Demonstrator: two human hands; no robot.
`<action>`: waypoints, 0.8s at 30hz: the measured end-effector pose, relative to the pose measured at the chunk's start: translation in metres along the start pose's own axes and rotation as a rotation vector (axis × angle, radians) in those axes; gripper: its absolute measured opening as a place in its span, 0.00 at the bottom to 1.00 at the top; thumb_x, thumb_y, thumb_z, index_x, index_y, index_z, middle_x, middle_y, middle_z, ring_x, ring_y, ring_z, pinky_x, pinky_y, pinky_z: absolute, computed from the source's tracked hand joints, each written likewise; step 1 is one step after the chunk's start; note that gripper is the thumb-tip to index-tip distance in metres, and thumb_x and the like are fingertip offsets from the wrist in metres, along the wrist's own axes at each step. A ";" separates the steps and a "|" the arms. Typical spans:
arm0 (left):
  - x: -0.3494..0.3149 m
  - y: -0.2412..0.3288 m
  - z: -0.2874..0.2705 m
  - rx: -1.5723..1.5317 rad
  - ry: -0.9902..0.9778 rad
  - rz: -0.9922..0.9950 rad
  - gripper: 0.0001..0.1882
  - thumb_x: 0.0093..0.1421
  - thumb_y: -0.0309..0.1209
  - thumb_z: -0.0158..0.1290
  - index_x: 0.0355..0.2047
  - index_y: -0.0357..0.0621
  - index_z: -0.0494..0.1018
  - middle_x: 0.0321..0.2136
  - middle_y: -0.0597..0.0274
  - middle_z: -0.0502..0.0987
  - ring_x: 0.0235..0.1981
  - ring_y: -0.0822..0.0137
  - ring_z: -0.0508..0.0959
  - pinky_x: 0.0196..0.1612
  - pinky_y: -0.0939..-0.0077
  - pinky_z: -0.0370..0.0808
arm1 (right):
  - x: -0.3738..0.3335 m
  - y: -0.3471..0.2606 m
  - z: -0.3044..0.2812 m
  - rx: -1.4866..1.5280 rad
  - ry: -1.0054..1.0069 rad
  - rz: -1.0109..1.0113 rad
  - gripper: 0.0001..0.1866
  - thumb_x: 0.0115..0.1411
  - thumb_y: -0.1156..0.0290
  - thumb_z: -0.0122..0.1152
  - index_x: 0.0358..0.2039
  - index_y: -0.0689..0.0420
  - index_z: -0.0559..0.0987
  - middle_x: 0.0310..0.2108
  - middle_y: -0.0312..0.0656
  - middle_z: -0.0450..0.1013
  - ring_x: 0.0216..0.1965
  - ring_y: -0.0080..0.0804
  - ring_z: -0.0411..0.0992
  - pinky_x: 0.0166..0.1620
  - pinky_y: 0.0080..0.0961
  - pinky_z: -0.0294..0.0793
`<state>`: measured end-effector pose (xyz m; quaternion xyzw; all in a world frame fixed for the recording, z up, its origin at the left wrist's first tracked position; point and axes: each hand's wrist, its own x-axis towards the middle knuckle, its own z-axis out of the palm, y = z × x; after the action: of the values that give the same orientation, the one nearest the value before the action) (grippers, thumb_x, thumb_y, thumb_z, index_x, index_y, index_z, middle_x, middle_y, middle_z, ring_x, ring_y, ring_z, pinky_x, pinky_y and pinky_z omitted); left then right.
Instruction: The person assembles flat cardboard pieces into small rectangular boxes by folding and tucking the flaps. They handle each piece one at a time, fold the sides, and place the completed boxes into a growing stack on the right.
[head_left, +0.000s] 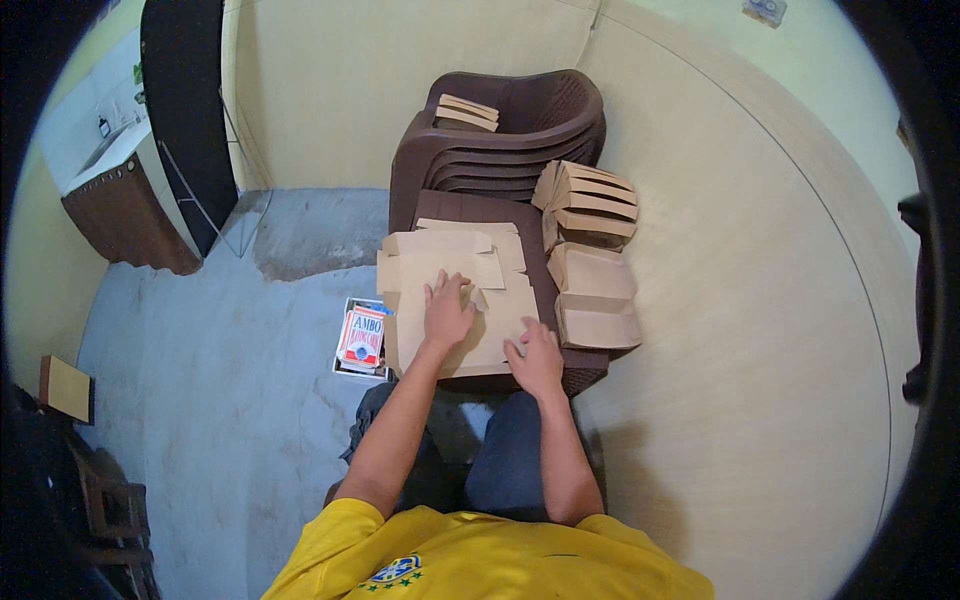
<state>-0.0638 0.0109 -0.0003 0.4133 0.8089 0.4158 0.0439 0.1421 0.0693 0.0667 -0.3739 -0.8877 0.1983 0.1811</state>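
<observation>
2 hands [449, 315], at least 2 cardboard sheets [425, 325], 1 chair stack [480, 145], 1 white box [360, 376].

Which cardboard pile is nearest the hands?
The flat cardboard sheets on the brown surface: the left hand is over them, the right hand at their right edge. Folded stacks sit farther right or on the chairs.

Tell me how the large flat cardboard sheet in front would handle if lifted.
The cardboard sheet is probably light for its size, since it looks thin. Being broad, it may bow somewhat when raised by one edge. Lying flat, it seems unlikely to roll or tip if pushed.
</observation>
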 end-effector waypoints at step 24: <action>0.006 0.003 0.002 0.138 -0.068 0.125 0.22 0.73 0.46 0.54 0.61 0.54 0.79 0.70 0.53 0.71 0.77 0.46 0.62 0.79 0.33 0.47 | 0.023 -0.019 0.058 -0.177 0.107 -0.328 0.28 0.61 0.64 0.66 0.60 0.64 0.80 0.60 0.52 0.79 0.59 0.54 0.74 0.65 0.46 0.72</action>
<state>-0.0647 0.0174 0.0020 0.4788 0.8063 0.3469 0.0165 0.0890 0.0617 0.0301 -0.2488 -0.9398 0.0672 0.2245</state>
